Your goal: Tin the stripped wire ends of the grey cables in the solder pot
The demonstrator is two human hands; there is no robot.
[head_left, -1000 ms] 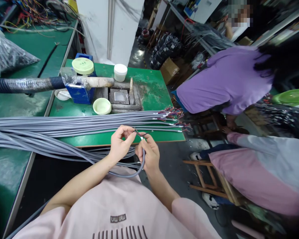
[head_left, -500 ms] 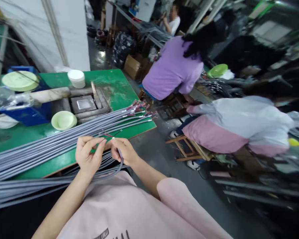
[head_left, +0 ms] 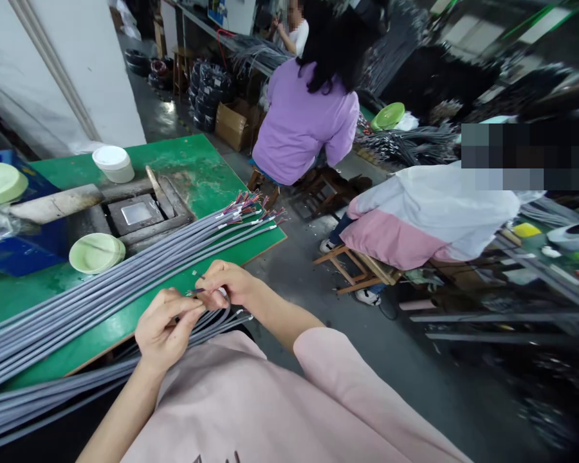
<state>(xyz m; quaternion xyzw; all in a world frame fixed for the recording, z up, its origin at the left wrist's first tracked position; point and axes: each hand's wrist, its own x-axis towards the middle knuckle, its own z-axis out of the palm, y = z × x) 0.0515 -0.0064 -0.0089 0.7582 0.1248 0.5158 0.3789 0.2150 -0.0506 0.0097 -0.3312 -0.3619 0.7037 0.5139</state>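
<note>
My right hand is closed around the end of a grey cable, which bends down from the fingers. Thin coloured wires stick out of the cable end toward the left. My left hand pinches at the tips of these wires, thumb against forefinger; the exact contact is partly hidden by the fingers. Beyond both hands, a bundle of grey cables lies along the green table, with stripped coloured wire ends at its right end. More grey cables lie beneath my left forearm, close to my body.
A wooden-framed block with a metal pot, a pale green bowl, a white lidded tub and a blue bin stand on the table. Two co-workers sit at the right, one on a wooden stool; another person is farther back.
My view has turned a little, shifting the table leftward. My hands stay close together; the wires, spread out before, are now mostly covered by my fingers.
</note>
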